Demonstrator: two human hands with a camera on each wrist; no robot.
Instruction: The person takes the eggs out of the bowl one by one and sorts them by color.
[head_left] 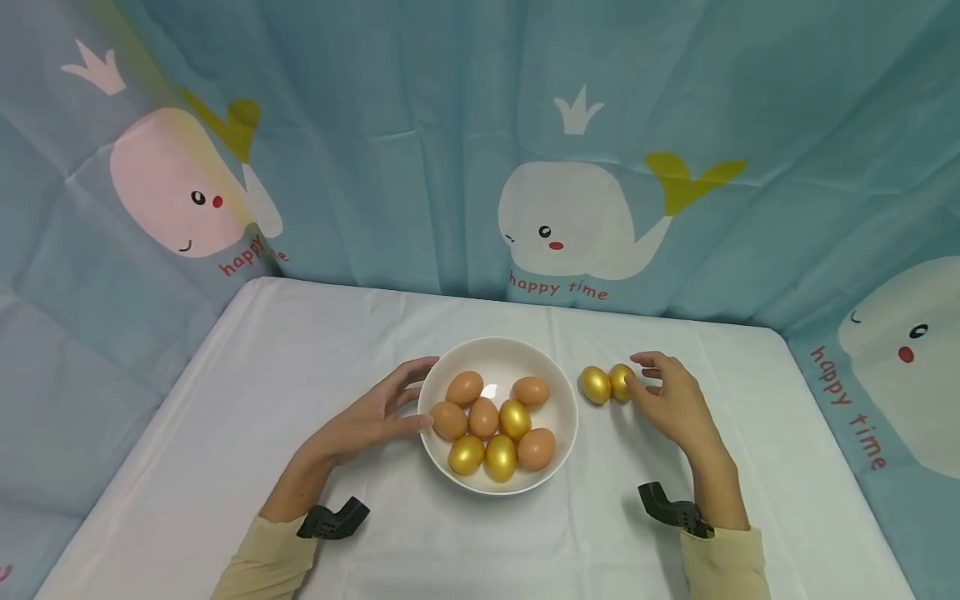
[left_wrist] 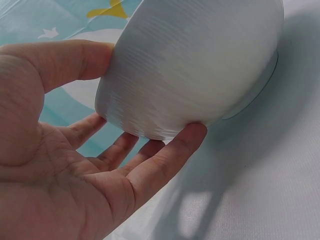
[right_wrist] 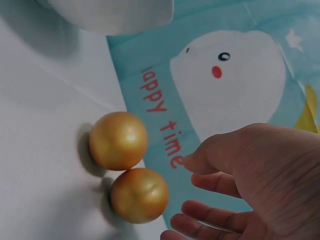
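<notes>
A white bowl (head_left: 498,352) stands on the table, holding several brown eggs (head_left: 465,388) and three golden eggs (head_left: 515,419). My left hand (head_left: 371,421) grips the bowl's left side, its thumb at the rim and its fingers spread along the outer wall (left_wrist: 195,65). Right of the bowl, a pair of golden eggs lies on the cloth, the left one (head_left: 596,385) touching the right one (head_left: 621,382). Beside the right egg hovers my right hand (head_left: 671,404), fingers loosely bent and nothing in them. In the right wrist view a gap separates the fingers from both eggs.
A white cloth (head_left: 360,350) covers the table. Behind it and at both sides hangs a blue curtain (head_left: 420,208) printed with whales. Black wrist mounts (head_left: 333,518) sit at both cuffs.
</notes>
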